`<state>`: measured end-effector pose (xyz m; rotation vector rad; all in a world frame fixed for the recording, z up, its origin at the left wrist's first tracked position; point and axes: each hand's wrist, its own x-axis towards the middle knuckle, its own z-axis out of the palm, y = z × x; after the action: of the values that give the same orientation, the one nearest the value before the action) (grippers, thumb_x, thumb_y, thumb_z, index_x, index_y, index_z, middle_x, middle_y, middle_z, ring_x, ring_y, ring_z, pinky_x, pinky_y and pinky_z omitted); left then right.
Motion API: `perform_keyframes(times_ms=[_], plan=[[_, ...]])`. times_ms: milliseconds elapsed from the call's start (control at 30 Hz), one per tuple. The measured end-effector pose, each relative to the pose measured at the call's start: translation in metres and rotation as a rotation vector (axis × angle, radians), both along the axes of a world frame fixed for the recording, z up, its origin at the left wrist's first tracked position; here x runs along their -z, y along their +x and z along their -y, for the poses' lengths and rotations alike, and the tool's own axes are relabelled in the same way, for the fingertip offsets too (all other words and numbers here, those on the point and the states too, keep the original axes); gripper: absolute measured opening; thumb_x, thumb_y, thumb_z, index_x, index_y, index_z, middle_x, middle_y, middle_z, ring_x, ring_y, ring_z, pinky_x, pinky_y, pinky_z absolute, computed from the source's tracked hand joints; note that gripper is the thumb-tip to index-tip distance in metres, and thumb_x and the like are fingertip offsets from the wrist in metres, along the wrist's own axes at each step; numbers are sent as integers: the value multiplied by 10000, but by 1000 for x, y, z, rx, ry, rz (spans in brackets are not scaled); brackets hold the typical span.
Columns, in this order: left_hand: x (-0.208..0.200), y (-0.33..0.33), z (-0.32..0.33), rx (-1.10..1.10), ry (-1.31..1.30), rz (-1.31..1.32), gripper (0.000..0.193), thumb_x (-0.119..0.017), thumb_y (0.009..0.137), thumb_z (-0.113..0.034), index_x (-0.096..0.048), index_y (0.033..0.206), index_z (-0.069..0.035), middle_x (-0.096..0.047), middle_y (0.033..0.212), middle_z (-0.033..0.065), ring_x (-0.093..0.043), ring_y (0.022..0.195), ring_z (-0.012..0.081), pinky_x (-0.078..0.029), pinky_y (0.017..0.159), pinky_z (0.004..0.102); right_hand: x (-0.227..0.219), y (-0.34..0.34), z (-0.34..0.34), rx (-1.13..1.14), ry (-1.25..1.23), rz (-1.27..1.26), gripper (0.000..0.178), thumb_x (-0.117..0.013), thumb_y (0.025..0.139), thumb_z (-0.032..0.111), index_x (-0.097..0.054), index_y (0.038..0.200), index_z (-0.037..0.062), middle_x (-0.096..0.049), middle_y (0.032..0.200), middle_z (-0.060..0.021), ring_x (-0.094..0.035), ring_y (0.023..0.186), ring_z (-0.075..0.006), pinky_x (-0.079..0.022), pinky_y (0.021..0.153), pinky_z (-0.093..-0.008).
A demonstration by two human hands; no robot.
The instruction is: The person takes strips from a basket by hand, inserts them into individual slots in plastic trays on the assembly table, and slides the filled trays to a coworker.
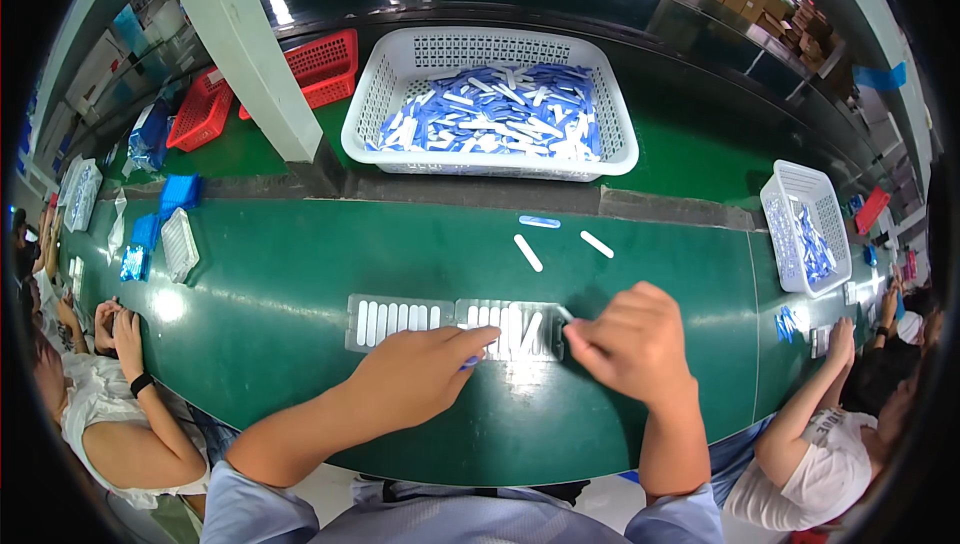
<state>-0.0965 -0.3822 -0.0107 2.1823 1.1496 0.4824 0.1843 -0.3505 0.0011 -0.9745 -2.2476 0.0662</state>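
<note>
A clear plastic tray in two halves [353, 310] lies on the green table in front of me. Its left half holds a row of flat white strips [393, 317] with rounded ends. In the right half several more strips stand side by side, and one white strip [531, 332] lies slanted. My left hand [415, 369] reaches over the tray, its index fingertip on the strips of the right half. A bit of blue strip [468, 362] shows under its curled fingers. My right hand [640, 344] is closed by the tray's right end, pinching a white strip [566, 314].
Beyond the tray lie two loose white strips [527, 253] and a blue one [540, 222]. A white basket [490, 166] full of blue and white strips stands behind, near a pale post [250, 54] and red baskets [203, 109]. Co-workers sit on both sides; another basket [845, 269] stands right.
</note>
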Motion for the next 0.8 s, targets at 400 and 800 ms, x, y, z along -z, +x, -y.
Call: perform_keyframes(times_ms=[400, 800], plan=[[15, 22, -5, 259, 329, -367, 492, -630, 911, -163, -594, 1399, -116, -608, 774, 14, -621, 549, 213, -511, 485, 345, 2, 4, 30, -129, -403, 404, 386, -746, 860, 342, -743, 1148, 84, -651, 694, -21, -652, 698, -224, -504, 687, -372], [14, 13, 5, 285, 148, -294, 513, -589, 911, -129, -555, 1414, -37, -667, 797, 79, -672, 599, 258, -552, 523, 395, 4, -2, 12, -118, -304, 244, 410, -783, 832, 323, -718, 1184, 125, -600, 1283, -76, -567, 1160, -295, -447, 940, -412]])
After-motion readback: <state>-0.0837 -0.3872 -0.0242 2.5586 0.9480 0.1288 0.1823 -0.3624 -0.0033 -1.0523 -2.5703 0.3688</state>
